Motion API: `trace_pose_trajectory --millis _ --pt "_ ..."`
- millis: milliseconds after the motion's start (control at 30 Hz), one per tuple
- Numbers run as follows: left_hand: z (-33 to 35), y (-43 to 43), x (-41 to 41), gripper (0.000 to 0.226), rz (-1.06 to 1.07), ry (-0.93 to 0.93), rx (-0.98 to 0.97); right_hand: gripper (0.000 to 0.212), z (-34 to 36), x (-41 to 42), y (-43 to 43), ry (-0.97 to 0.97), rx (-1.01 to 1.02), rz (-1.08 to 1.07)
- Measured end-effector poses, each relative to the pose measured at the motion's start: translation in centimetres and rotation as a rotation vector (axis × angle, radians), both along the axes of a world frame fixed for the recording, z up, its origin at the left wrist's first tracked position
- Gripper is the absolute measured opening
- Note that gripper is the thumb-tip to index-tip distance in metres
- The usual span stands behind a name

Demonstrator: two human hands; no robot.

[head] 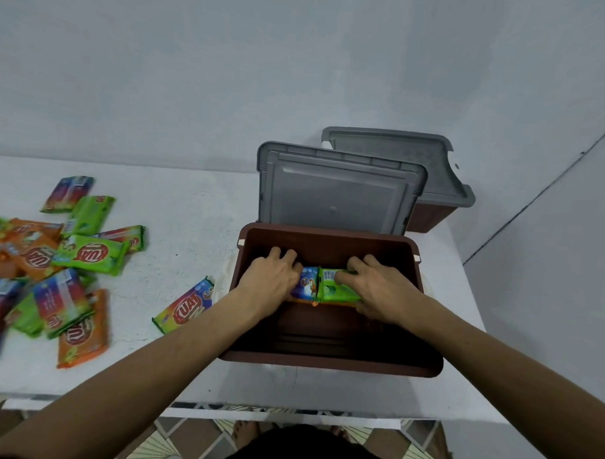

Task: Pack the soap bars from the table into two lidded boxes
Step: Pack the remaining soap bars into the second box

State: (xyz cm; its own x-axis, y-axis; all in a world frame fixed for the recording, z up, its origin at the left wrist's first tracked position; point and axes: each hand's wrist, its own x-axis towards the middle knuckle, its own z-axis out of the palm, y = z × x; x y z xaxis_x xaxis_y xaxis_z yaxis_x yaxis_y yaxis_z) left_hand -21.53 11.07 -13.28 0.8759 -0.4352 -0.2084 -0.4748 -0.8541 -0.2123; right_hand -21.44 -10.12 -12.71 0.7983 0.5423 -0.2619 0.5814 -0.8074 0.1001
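**Both hands down in the near box, each on a soap bar**

The near box (324, 364), brown and open, stands on the white table (191, 218) straight in front of the person. Its grey lid (333, 192) is tipped up at the box's twelve o'clock edge. Both hands reach inside towards the far wall.

The left hand (270, 283) has its fingers curled down round the nine o'clock end of a blue soap bar (307, 281). The right hand (383, 292) grips a green soap bar (331, 289) from the three o'clock side, its forefinger laid along the bar's top edge. The two bars lie side by side and touching in the middle of the box. An orange wrapper edge (303, 301) shows just beneath them at six o'clock. Whether it is a whole bar cannot be told.

The far box (428, 216), also brown, sits at one o'clock of the near box, partly hidden behind the raised lid. Its own grey cover (399, 153) rests on top.

At nine o'clock of the near box, one single soap bar (185, 306) lies on the table just beside the box wall. Further out at nine o'clock, well apart, the loose soap bars (52, 272) lie in an overlapping heap of green, orange and blue wrappers. Patterned floor tiles (184, 431) show at six o'clock below the table edge.
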Motion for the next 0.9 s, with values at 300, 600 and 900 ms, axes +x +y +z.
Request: trace_pose_trajectory --millis 300,600,900 --pt "-0.1 0.1 0.4 0.065 0.024 0.021 -0.036 0.059 -0.1 -0.1 0.0 0.024 0.009 -0.046" --pt "1.4 0.9 -0.4 0.069 -0.026 0.150 -0.075 0.045 2.1 0.3 0.7 0.031 0.254 -0.102" --pt "7.3 6.8 0.0 0.052 0.069 -0.116 -0.356 0.039 7.4 4.8 8.0 -0.044 0.486 0.010"
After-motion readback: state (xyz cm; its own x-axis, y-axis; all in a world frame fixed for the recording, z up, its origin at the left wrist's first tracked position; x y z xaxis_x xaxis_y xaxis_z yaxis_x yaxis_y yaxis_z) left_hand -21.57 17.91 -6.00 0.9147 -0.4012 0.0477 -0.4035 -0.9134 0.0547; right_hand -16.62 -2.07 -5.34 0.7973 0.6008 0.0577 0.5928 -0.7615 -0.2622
